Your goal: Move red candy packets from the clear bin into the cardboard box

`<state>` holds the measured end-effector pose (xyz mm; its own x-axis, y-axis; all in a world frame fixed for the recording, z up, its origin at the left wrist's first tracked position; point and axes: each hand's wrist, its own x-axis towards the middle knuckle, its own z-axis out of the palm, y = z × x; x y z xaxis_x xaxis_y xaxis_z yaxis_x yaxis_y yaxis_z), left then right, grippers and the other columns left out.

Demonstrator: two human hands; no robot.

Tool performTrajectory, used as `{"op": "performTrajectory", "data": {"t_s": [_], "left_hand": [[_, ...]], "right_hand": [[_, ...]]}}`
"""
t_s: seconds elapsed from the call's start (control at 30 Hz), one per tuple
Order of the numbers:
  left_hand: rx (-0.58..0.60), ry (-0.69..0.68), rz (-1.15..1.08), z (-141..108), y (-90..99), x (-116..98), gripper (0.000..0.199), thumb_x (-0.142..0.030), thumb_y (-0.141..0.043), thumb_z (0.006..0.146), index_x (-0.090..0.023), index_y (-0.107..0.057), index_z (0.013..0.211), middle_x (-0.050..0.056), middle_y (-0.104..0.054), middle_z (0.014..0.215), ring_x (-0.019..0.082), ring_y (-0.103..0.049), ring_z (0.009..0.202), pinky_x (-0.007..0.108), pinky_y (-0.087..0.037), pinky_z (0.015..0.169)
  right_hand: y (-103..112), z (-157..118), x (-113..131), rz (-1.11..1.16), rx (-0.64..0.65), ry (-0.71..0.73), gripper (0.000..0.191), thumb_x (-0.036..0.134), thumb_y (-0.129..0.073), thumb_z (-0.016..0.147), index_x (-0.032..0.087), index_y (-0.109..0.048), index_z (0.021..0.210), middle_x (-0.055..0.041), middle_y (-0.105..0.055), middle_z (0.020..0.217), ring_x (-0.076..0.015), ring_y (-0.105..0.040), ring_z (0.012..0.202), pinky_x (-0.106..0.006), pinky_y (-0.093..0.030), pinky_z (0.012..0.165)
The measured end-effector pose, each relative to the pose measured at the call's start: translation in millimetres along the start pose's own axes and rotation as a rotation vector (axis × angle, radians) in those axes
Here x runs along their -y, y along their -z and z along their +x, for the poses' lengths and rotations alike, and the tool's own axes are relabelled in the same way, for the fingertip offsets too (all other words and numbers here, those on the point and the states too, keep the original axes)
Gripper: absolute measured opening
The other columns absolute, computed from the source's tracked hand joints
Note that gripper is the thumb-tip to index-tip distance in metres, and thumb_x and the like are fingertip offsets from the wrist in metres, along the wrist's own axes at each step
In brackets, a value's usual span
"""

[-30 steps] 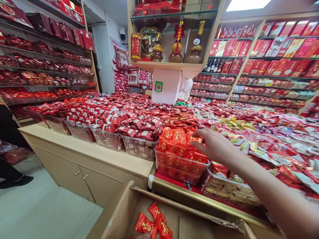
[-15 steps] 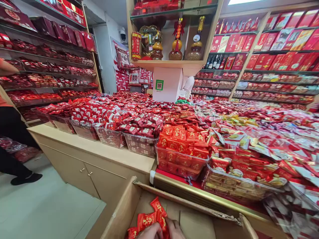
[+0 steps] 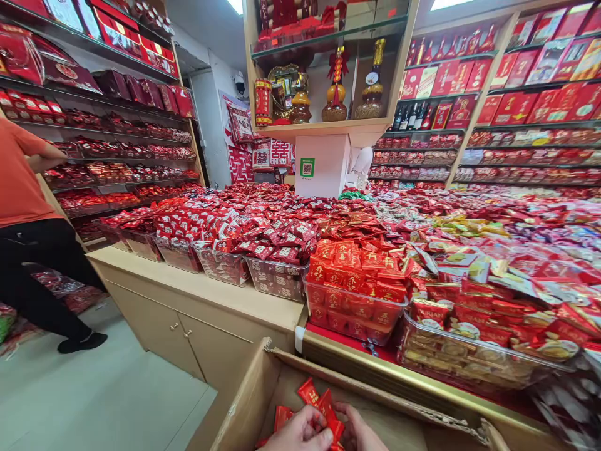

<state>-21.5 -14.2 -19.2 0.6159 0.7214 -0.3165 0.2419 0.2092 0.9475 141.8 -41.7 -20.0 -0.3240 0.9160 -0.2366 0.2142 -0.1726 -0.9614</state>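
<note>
My left hand (image 3: 300,431) is low in the head view, inside an open cardboard box (image 3: 246,393). Its fingers are curled and closed on small red wrapped candies (image 3: 325,404) with gold lettering. From the other side, my right hand (image 3: 360,431) presses its bent fingers against the same candies, so the bunch sits between both hands. More red packets (image 3: 283,416) lie beside and under my left hand. The lower parts of both hands are cut off by the frame's bottom edge. A clear plastic bin (image 3: 354,307) heaped with similar red packets stands just beyond the box.
A gold-edged counter (image 3: 422,385) borders the box's far side. More clear bins, one with durian-labelled packets (image 3: 469,319), line it. To the left are a cabinet (image 3: 154,313) and a person in an orange shirt (image 3: 23,175). Stocked shelves (image 3: 113,131) stand behind.
The view has shifted left and up, so the scene sits further right and lower, with more of the person showing. My hands remain at the red candies, with the right fingers spread more along them.
</note>
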Motion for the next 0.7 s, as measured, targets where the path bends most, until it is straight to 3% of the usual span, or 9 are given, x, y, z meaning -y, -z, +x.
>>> {"op": "performTrajectory", "data": {"t_s": [0.13, 0.23, 0.37, 0.53, 0.7], "left_hand": [[-0.083, 0.053, -0.157, -3.8, -10.2, -11.5, 0.05, -0.037, -0.071, 0.049, -0.019, -0.038, 0.082, -0.008, -0.053, 0.056, 0.004, -0.044, 0.043, 0.02, -0.03, 0.046], [-0.142, 0.091, -0.183, -9.3, -14.6, -21.3, 0.045, -0.018, -0.066, 0.049, -0.018, -0.039, 0.084, -0.008, -0.055, 0.056, 0.006, -0.047, 0.041, 0.022, -0.036, 0.046], [-0.163, 0.059, -0.092, -16.4, -10.1, -36.8, 0.036, -0.009, -0.059, 0.053, -0.015, -0.045, 0.085, -0.008, -0.053, 0.053, 0.006, -0.049, 0.044, 0.019, -0.034, 0.045], [-0.258, -0.05, -0.122, -18.3, -2.7, -51.8, 0.03, -0.012, -0.057, 0.061, -0.014, -0.048, 0.09, -0.009, -0.05, 0.052, 0.004, -0.044, 0.044, 0.018, -0.032, 0.045], [-0.243, -0.092, -0.279, -21.8, -6.1, -60.9, 0.034, -0.022, -0.063, 0.065, -0.015, -0.053, 0.096, -0.004, -0.057, 0.068, 0.007, -0.051, 0.058, 0.021, -0.038, 0.056]], "right_hand": [[-6.8, -8.6, 15.0, -0.256, -0.12, 0.055, 0.064, 0.019, -0.061, 0.051, 0.022, -0.046, 0.114, -0.0076, -0.06, 0.101, -0.0236, -0.055, 0.095, -0.031, -0.04, 0.083], [-10.6, -18.5, 27.0, -0.355, -0.155, 0.091, 0.072, 0.012, -0.06, 0.049, 0.019, -0.041, 0.118, -0.0092, -0.057, 0.109, -0.0236, -0.054, 0.098, -0.031, -0.04, 0.084], [-6.2, -28.1, 33.6, -0.395, -0.205, -0.022, 0.072, 0.012, -0.061, 0.052, 0.016, -0.038, 0.119, -0.0079, -0.06, 0.1, -0.0213, -0.056, 0.09, -0.029, -0.041, 0.078], [4.7, -31.0, 31.9, -0.211, -0.132, 0.05, 0.034, 0.035, -0.061, 0.067, 0.012, -0.053, 0.091, -0.0064, -0.062, 0.085, -0.0183, -0.055, 0.077, -0.028, -0.041, 0.069], [5.4, -31.7, 33.1, 0.098, -0.132, 0.087, 0.032, 0.043, -0.061, 0.068, 0.015, -0.048, 0.076, 0.0017, -0.054, 0.069, -0.0103, -0.047, 0.06, -0.022, -0.038, 0.057]]}}
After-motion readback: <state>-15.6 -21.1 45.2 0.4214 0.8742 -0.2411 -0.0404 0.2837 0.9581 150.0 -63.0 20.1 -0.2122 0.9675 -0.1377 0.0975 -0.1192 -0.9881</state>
